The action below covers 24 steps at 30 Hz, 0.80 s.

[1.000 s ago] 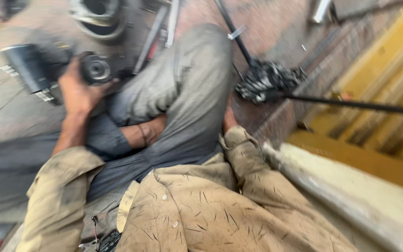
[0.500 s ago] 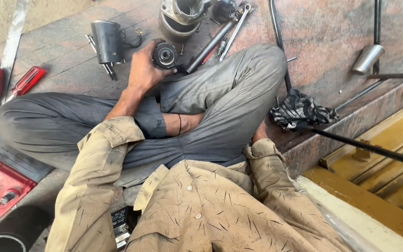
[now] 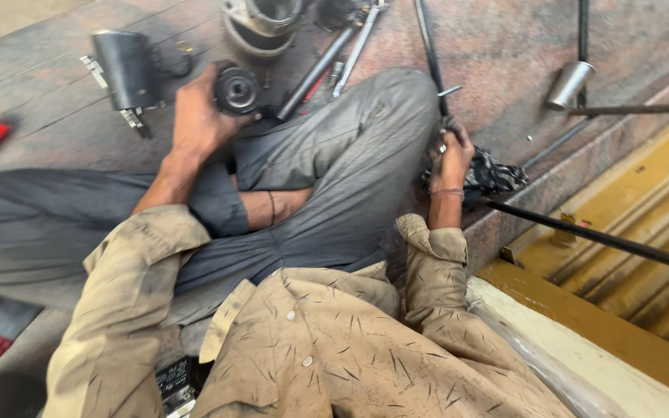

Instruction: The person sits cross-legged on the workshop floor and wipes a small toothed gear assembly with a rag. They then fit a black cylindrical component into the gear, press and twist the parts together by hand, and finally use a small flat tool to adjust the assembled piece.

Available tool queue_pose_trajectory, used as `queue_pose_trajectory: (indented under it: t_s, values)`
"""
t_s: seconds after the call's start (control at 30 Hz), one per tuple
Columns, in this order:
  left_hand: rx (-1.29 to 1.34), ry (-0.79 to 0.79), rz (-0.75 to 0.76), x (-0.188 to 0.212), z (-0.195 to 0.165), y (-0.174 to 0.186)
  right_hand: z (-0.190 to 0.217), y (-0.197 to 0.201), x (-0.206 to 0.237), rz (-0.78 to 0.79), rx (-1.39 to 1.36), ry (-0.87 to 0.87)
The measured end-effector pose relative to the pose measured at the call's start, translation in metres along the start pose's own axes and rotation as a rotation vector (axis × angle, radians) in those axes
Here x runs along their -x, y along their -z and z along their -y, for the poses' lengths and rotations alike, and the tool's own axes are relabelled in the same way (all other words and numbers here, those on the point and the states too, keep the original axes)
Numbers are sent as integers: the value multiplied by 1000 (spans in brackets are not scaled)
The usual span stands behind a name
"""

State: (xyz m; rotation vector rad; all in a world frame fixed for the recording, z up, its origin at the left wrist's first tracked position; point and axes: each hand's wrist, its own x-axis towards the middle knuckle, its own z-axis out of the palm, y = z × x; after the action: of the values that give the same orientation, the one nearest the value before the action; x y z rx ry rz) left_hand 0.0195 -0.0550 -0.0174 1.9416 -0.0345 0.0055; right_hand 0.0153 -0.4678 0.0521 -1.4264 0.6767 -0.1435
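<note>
head view: the left hand (image 3: 195, 124) has its grip clenched around a round black metal part (image 3: 236, 89) above the knee, on the floor. the right hand (image 3: 449, 159) grasps a crumpled dark rag (image 3: 493, 174) beside the thigh.

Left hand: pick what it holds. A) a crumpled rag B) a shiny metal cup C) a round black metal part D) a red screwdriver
C: the left hand grips a round black metal part above the knee; the right hand is at the dark rag on the other side.
</note>
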Motion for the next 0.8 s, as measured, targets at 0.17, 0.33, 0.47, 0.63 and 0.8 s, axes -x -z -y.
queue_pose_trajectory:
  t_s: [0.17, 0.33, 0.47, 0.63, 0.8]
  values:
    - [12, 60, 26, -1, -4, 2, 29, -24, -5, 22, 38, 36]
    - [6, 69, 24, 0, -8, 3, 30, -48, -32, 85, 146, 118]
    - [63, 79, 40, -2, -10, 5, 38, -67, -52, 207, 131, 298]
    - [122, 135, 59, -4, -12, 5, 63, -67, -66, 178, -1, 262]
    - [91, 75, 45, -7, -15, 3, 57, -95, -40, 455, -31, 299]
